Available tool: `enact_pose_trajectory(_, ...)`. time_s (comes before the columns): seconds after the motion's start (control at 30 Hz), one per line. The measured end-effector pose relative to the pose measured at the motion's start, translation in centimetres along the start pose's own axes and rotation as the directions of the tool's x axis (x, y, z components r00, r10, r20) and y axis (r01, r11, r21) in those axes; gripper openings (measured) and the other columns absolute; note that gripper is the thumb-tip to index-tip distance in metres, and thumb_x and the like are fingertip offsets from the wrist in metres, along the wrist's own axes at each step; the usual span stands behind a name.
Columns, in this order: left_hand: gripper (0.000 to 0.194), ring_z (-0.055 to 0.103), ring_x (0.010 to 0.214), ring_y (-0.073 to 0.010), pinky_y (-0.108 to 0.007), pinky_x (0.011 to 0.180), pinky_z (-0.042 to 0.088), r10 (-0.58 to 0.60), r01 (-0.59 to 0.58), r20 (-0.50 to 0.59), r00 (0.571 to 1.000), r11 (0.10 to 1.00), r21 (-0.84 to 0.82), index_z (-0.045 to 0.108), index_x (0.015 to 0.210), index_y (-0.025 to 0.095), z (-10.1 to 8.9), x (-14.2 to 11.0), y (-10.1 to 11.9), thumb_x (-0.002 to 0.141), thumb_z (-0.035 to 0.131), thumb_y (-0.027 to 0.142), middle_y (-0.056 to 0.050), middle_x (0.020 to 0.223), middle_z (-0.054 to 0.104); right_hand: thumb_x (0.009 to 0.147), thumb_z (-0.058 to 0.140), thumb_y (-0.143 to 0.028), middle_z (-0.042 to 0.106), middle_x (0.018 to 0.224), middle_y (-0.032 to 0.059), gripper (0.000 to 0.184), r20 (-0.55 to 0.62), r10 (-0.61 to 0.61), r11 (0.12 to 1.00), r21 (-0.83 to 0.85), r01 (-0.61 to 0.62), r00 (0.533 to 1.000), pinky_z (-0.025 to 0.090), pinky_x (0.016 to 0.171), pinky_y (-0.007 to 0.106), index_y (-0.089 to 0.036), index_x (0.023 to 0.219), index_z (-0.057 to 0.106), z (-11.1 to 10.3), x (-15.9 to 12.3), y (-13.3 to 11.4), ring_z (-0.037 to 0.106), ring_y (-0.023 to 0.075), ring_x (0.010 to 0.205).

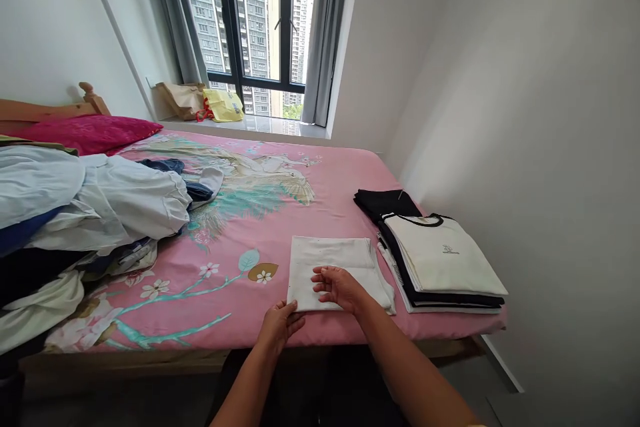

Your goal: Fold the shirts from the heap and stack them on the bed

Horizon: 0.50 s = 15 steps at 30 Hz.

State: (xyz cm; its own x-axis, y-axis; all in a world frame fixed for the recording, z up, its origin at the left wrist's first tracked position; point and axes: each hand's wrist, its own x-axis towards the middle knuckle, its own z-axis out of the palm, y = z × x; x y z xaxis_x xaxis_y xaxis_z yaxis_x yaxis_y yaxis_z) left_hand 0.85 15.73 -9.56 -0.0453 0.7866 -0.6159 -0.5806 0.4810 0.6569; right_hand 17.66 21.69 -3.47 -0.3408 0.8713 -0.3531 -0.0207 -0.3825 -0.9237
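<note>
A folded white garment [333, 252] lies flat on the pink bed, directly in front of me. My left hand [280, 328] is at its near left corner, the thumb on top and the other fingers along the front edge, closed on the cloth. Over the middle of the garment is my right hand [339, 288], fingers loosely bent and apart, holding nothing. I cannot tell whether it touches the fabric. Just right of the garment stands a neat stack of folded clothes with a cream shirt [445, 257] with a black collar on top.
A folded black garment [383, 203] lies behind the stack. Loose clothes [120, 197] are heaped on the left of the flowered bedsheet [340, 177], near a magenta pillow [100, 133]. A paper bag [183, 100] and a yellow bag [225, 105] sit on the windowsill. A wall borders the right.
</note>
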Motion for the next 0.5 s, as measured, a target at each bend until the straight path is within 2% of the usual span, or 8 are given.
enact_pose_trajectory(0.07,0.016,0.066,0.064,-0.0137,-0.028,0.062,0.056,-0.011,0.011,0.0,1.0,1.0,-0.013,0.054,0.089,0.015,0.0,0.0,0.0,0.075,0.063,0.012,-0.006,0.08,0.067,0.082,0.05,-0.036,0.063,0.096,0.0088,0.028,0.017,0.072,0.997,-0.038,-0.071,0.997,0.055,0.059,0.027,-0.016,0.102,0.055,0.7,2.1,0.1,0.064,0.0138,0.075)
enact_pose_trajectory(0.13,0.017,0.066,0.064,-0.0133,-0.027,0.062,0.056,-0.02,0.02,-0.001,1.0,1.0,-0.023,0.055,0.089,0.015,-0.1,0.0,0.0,0.075,0.064,0.012,-0.007,0.082,0.067,0.083,0.047,-0.032,0.062,0.094,0.0088,0.026,-0.036,0.121,0.985,-0.116,-0.125,0.992,0.054,0.055,0.026,-0.015,0.102,0.053,1.0,4.5,0.0,0.063,0.0121,0.067)
enact_pose_trajectory(0.27,0.022,0.065,0.066,-0.0126,-0.025,0.061,0.055,-0.038,0.038,0.007,0.999,0.999,-0.012,0.056,0.091,0.015,-0.3,-0.2,-0.1,0.073,0.068,0.017,-0.007,0.085,0.067,0.081,0.048,-0.025,0.058,0.093,0.0057,0.024,-0.158,0.069,0.945,-0.307,-0.115,0.985,0.047,0.044,0.02,-0.018,0.104,0.051,0.8,10.2,-1.6,0.056,0.0073,0.054)
enact_pose_trajectory(0.4,0.029,0.065,0.069,-0.0137,-0.023,0.058,0.054,-0.027,0.027,0.001,1.0,1.0,0.009,0.058,0.094,0.014,-0.5,-0.3,-0.3,0.07,0.072,0.02,-0.009,0.089,0.068,0.067,0.059,-0.016,0.058,0.09,0.0036,0.037,-0.172,0.039,0.837,-0.533,-0.126,0.984,0.045,0.044,0.021,-0.021,0.104,0.056,0.8,15.5,-3.8,0.053,0.0082,0.052)
enact_pose_trajectory(0.5,0.031,0.066,0.071,-0.0162,-0.022,0.05,0.052,-0.051,0.051,-0.018,0.999,0.999,0.016,0.057,0.094,0.015,-0.5,-0.1,-0.4,0.067,0.073,0.02,-0.01,0.092,0.068,0.054,0.061,-0.005,0.059,0.094,0.0051,0.049,-0.165,0.055,0.736,-0.66,-0.152,0.985,0.044,0.045,0.022,-0.021,0.1,0.059,0.9,18.3,-4.8,0.054,0.0097,0.055)
